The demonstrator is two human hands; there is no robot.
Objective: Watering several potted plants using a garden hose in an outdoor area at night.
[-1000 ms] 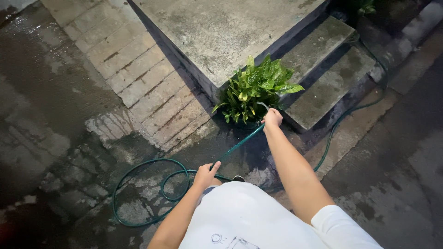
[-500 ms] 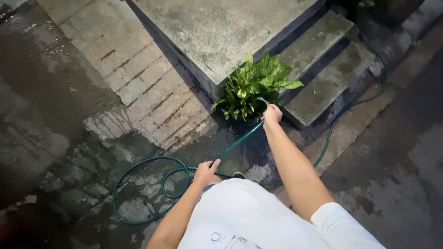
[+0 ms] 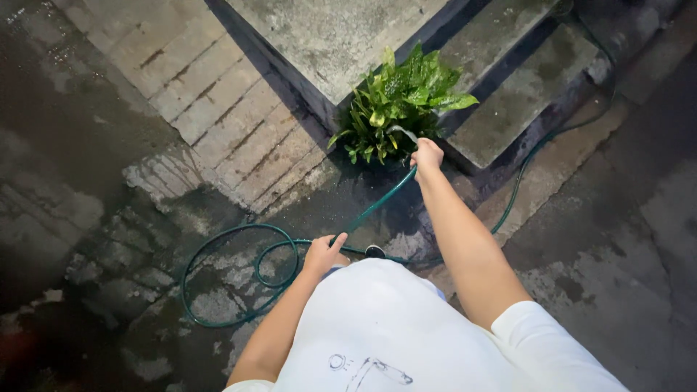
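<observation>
Here the right hand is stretched out ahead with its fingers wrapped round the end of a green hose, and a thin stream of water arcs from that end into a leafy green plant. The plant sits on the ground against the corner of a raised concrete slab, just beside two concrete steps; its leaves hide whatever pot or bed holds it, so I cannot tell what it grows in. The left hand hangs lower, near the waist, fingers loosely curled with the thumb out, touching or just over the hose where it runs past. From there the hose lies in loose coils on the wet pavement, and another stretch trails away to the right along the foot of the steps. A white shirt fills the lower frame.
</observation>
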